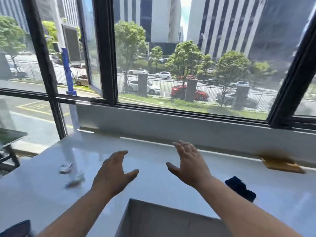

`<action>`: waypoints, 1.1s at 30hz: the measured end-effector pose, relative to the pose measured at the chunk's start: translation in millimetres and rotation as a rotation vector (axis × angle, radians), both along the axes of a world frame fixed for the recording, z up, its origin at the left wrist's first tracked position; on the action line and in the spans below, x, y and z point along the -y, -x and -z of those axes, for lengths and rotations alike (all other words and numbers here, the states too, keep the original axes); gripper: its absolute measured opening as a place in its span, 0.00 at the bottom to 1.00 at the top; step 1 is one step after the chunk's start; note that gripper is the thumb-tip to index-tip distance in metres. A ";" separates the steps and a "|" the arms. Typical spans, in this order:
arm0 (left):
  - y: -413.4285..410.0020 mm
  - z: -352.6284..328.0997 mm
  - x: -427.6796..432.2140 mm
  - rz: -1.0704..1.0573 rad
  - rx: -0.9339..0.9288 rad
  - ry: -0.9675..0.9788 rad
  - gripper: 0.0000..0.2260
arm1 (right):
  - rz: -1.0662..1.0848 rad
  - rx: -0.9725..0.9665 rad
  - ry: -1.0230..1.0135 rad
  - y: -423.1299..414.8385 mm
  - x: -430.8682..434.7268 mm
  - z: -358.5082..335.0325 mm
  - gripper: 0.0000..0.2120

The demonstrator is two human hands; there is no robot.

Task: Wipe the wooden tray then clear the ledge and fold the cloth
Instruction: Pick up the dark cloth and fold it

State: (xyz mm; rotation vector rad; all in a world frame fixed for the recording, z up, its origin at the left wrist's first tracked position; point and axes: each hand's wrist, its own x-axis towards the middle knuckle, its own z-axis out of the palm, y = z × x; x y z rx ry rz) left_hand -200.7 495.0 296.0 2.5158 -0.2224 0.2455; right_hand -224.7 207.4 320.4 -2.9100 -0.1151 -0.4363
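Note:
Both my hands hover above the glossy white ledge, palms down and fingers spread, holding nothing. My left hand is at centre, my right hand a little further right and nearer the window. The wooden tray lies blurred at the far right against the grey sill wall, well beyond my right hand. A dark navy cloth lies bunched on the ledge just right of my right forearm. Two small crumpled scraps, one and another, lie left of my left hand.
An open cardboard box stands at the near edge between my forearms. A black-framed window rises behind the grey sill wall. A dark table stands off the left end, and a dark object shows at bottom left.

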 end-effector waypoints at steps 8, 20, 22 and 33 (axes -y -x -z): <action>-3.4 0.7 179.0 0.181 -0.060 -0.070 0.38 | 0.201 -0.018 -0.099 40.1 178.4 21.3 0.38; -21.8 31.8 453.7 0.306 -0.104 -0.195 0.33 | 0.416 -0.067 -0.312 53.0 429.2 71.2 0.33; -21.3 48.0 485.4 0.342 -0.132 -0.225 0.32 | 0.444 -0.091 -0.323 60.3 458.4 89.0 0.33; -79.6 131.0 588.5 0.492 -0.227 -0.333 0.30 | 0.594 -0.317 -0.361 39.7 513.9 185.9 0.32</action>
